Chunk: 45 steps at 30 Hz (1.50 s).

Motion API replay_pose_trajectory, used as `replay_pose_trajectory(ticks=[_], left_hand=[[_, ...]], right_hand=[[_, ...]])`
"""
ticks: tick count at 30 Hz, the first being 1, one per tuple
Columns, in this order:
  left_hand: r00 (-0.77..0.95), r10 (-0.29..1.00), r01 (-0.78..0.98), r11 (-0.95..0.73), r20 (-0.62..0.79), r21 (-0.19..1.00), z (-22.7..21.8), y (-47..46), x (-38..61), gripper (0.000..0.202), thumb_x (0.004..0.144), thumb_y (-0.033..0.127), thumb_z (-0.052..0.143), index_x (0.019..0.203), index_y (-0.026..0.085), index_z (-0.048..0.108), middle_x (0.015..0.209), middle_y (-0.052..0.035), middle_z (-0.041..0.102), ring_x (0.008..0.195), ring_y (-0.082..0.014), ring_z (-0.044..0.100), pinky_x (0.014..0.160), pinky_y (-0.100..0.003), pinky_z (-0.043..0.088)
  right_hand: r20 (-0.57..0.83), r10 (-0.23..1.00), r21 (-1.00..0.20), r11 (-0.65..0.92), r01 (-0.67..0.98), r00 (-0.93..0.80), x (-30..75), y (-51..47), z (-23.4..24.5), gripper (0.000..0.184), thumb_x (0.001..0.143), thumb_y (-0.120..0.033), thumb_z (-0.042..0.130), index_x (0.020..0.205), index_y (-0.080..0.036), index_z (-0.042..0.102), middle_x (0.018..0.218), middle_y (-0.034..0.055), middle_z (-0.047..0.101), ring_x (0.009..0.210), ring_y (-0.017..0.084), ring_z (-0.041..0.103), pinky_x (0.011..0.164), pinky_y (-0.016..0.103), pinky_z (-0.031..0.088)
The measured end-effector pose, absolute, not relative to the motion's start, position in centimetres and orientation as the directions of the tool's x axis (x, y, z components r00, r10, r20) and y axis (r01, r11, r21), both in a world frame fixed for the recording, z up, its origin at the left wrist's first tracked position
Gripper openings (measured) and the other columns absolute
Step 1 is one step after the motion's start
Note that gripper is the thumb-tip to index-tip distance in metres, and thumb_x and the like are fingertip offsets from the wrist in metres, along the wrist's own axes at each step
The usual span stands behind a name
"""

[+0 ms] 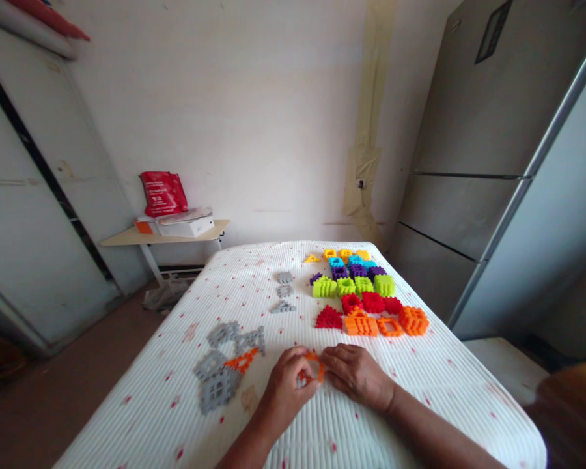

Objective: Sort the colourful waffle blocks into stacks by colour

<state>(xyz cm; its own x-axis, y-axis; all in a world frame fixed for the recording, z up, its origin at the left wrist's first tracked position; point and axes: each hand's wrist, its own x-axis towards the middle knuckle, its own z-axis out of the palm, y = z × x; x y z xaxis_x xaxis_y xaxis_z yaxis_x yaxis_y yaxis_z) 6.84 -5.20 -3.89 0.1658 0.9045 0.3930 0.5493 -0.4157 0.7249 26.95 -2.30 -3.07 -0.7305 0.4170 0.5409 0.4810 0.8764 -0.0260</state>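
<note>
Both my hands meet at the near middle of a white quilted table [395,404]. My left hand [287,384] and my right hand [356,372] are closed on a small orange plastic building piece [314,368] held between their fingertips. Just left of my hands lie several grey interlocking pieces [219,371] with an orange triangular piece [243,360] among them. Beyond my hands, rows of coloured pieces are sorted by colour: orange [385,322], red [366,305], green [354,286], purple, blue and yellow [344,254].
Three small grey pieces [283,291] lie at the table's centre. A low shelf [166,236] with a red bag [162,193] and a white box stands against the far wall at left. A grey refrigerator [493,169] stands close on the right.
</note>
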Motion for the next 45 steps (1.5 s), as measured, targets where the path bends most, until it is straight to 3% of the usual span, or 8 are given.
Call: replay_pose_trajectory(ticks=[8,15,19,24,31,35,40,45], left_hand=[[0.199,0.916,0.478,-0.401,0.349,0.781,-3.5,-5.3,6.8,0.011,0.063,0.019,0.067,0.062,0.02,0.056,0.088,-0.0062,0.065,0.088,-0.0211,0.061,0.078,-0.031,0.046],[0.108,0.986,0.215,-0.151,0.13,0.965,-3.6,-5.1,6.6,0.024,0.076,0.039,0.054,0.089,0.019,0.058,0.075,-0.0022,0.063,0.068,-0.015,0.059,0.062,-0.025,0.045],[0.172,0.985,0.026,0.001,-0.006,1.0,-3.8,-4.8,6.8,0.027,0.068,0.032,0.058,0.09,0.017,0.056,0.057,0.0045,0.053,0.049,-0.0095,0.048,0.048,-0.021,0.036],[0.102,0.994,-0.094,0.052,-0.042,0.994,-3.7,-4.5,6.8,0.027,0.06,0.022,0.061,0.086,0.016,0.056,0.056,0.0054,0.052,0.047,-0.0071,0.045,0.046,-0.02,0.034],[-0.002,0.999,-0.122,0.038,-0.038,0.992,-3.6,-4.4,6.9,0.027,0.06,0.018,0.059,0.086,0.016,0.055,0.053,0.0062,0.053,0.046,-0.0078,0.045,0.045,-0.02,0.033],[-0.014,0.999,-0.101,0.05,-0.051,0.994,-3.2,-4.6,7.3,0.025,0.058,0.02,0.06,0.083,0.015,0.056,0.052,0.0058,0.053,0.045,-0.0075,0.045,0.045,-0.02,0.032],[-0.021,0.997,-0.056,0.075,-0.076,0.996,-3.0,-4.6,7.5,0.025,0.059,0.018,0.059,0.084,0.015,0.056,0.051,0.0042,0.057,0.046,-0.0085,0.047,0.046,-0.02,0.032],[-0.001,0.997,-0.056,0.08,-0.08,0.995,-2.9,-4.7,7.3,0.029,0.061,0.022,0.061,0.088,0.015,0.057,0.054,0.0023,0.059,0.048,-0.0099,0.049,0.047,-0.021,0.034]], right_hand=[[0.556,0.395,0.017,0.874,0.486,-0.731,26.6,-2.4,-2.7,0.017,0.092,-0.02,0.041,0.093,-0.017,0.058,0.081,0.0069,0.066,0.068,0.014,0.059,0.062,0.026,0.046],[0.689,0.342,0.046,0.86,0.509,-0.64,27.0,-2.6,-2.5,0.016,0.091,-0.015,0.043,0.1,-0.017,0.055,0.088,0.0082,0.068,0.07,0.014,0.061,0.062,0.026,0.047],[0.708,0.317,0.048,0.87,0.491,-0.631,27.0,-2.7,-2.4,0.017,0.09,-0.014,0.044,0.102,-0.017,0.055,0.091,0.0086,0.069,0.073,0.014,0.063,0.064,0.027,0.049],[0.682,0.322,0.017,0.891,0.455,-0.657,26.9,-2.6,-2.2,0.018,0.089,-0.014,0.044,0.102,-0.017,0.055,0.095,0.009,0.068,0.076,0.016,0.063,0.065,0.028,0.051],[0.651,0.483,-0.208,0.856,0.474,-0.586,26.6,-3.0,-1.5,0.022,0.088,-0.023,0.045,0.107,-0.018,0.055,0.102,0.01,0.064,0.091,0.019,0.059,0.077,0.033,0.05],[0.591,0.511,-0.169,0.835,0.524,-0.624,25.4,-3.5,-1.7,0.043,0.08,-0.042,0.057,0.115,-0.017,0.054,0.109,0.0121,0.062,0.092,0.025,0.055,0.079,0.04,0.047],[0.508,0.603,-0.164,0.769,0.618,-0.615,24.2,-3.7,-2.6,0.041,0.08,-0.029,0.057,0.119,-0.017,0.051,0.111,0.0099,0.061,0.093,0.023,0.051,0.079,0.037,0.043],[0.479,0.618,-0.15,0.757,0.636,-0.623,24.2,-3.7,-2.7,0.042,0.08,-0.028,0.058,0.12,-0.017,0.051,0.111,0.0098,0.06,0.094,0.022,0.05,0.08,0.036,0.041]])
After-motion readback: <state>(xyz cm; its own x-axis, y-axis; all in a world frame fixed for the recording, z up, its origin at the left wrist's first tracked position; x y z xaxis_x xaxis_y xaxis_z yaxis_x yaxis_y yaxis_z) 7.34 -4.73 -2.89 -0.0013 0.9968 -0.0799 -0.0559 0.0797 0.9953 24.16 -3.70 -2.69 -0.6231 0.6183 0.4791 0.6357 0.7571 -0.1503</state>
